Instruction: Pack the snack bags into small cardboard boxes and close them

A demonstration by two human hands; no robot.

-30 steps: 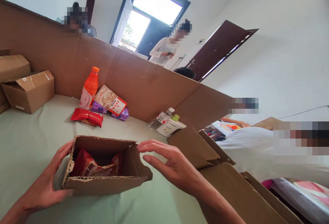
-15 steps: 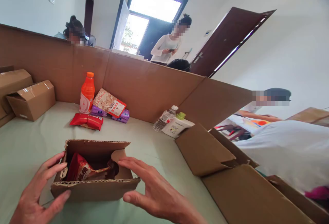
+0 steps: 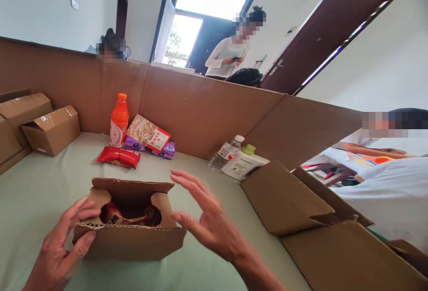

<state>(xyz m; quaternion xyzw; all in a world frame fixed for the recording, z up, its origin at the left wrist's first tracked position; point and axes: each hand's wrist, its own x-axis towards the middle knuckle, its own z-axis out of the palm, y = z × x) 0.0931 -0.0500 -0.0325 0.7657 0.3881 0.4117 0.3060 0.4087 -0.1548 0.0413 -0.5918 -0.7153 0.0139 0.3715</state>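
Observation:
A small cardboard box point(image 3: 133, 243) stands in front of me with its long front and back flaps raised. Its two notched side flaps are folded inward. Between them, red snack packets point(image 3: 115, 214) show inside, partly covered. My left hand point(image 3: 68, 242) holds the box at its left end, fingertips on the side flap and thumb against the front edge. My right hand point(image 3: 209, 222) is off the right end of the box, holding nothing, its fingers stretched and thumb apart.
Behind the box are a red packet point(image 3: 119, 157), an orange drink bottle point(image 3: 119, 120), a squirrel-print pouch point(image 3: 147, 133) and purple packs point(image 3: 164, 150). A water bottle point(image 3: 225, 153) and white bottle point(image 3: 242, 165) lie right. Cardboard boxes point(image 3: 53, 130) stand left. Cardboard walls point(image 3: 200, 112) enclose the table; people are beyond.
The left side flap has been folded inward, covering part of the packets. My left fingers now rest on it. My right hand has lifted away from the right flap. The view has shifted slightly.

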